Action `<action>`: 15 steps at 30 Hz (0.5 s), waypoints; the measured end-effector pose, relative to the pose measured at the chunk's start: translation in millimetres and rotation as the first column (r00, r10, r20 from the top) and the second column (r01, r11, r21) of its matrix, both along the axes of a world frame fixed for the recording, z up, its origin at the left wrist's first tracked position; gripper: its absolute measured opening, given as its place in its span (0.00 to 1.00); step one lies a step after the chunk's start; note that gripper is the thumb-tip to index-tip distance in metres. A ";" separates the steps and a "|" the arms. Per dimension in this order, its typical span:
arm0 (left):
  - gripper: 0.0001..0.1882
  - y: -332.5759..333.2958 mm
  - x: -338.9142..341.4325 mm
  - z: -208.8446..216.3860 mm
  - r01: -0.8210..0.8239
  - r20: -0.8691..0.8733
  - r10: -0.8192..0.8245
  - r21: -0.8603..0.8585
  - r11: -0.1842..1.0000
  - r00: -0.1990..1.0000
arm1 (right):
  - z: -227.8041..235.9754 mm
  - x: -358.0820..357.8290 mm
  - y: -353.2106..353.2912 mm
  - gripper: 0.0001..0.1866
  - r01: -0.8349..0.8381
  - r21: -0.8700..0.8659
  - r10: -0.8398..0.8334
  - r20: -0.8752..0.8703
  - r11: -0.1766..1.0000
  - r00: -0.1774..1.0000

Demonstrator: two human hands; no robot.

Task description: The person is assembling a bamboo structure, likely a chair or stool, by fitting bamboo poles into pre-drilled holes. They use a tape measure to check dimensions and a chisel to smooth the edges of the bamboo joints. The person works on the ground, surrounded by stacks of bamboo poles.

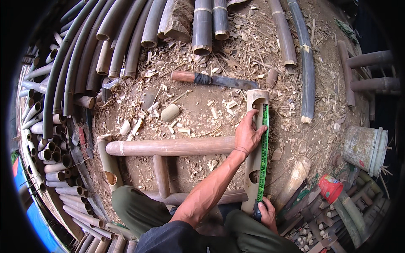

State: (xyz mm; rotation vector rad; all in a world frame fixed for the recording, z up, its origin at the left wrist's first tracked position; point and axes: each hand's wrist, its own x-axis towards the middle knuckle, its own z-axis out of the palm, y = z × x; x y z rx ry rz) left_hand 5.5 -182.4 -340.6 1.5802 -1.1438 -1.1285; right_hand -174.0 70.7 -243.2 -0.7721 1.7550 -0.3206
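A bamboo post [251,189] with round holes cut near its top and lower down forms the right side of a bamboo frame. Along the post's right edge runs the green blade of a tape measure [263,156]. My left hand [248,134] is closed over the upper post, its thumb and fingers against the blade near the top hole. Lower down, my right hand [267,214] is closed around the dark tape case. The frame's long rail [173,146], short upright [161,177] and left post [109,162] lie between my knees and the ground ahead.
A wooden-handled machete [219,81] lies beyond the post among bamboo shavings. Bamboo poles [126,38] crowd the far and left sides. At right stand a dirty white bucket [366,149], a red container [330,188] and another bamboo frame [369,84]. Bamboo offcuts [171,113] lie about.
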 end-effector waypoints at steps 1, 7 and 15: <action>0.30 -0.1 0.2 1.1 0.005 -0.010 -0.005 0.014 1.000 1.000 | 2.7 2.0 -2.8 0.20 -0.002 0.000 0.002 -0.004 1.000 1.000; 0.28 0.8 0.3 -0.6 -0.008 0.015 0.008 -0.034 0.999 1.000 | 1.4 -0.7 -4.5 0.19 -0.016 0.006 0.016 0.015 1.000 1.000; 0.28 0.5 -1.1 -0.4 -0.013 0.032 0.014 -0.028 1.000 0.999 | -4.8 -8.1 1.1 0.19 0.005 0.052 -0.007 0.043 0.999 0.999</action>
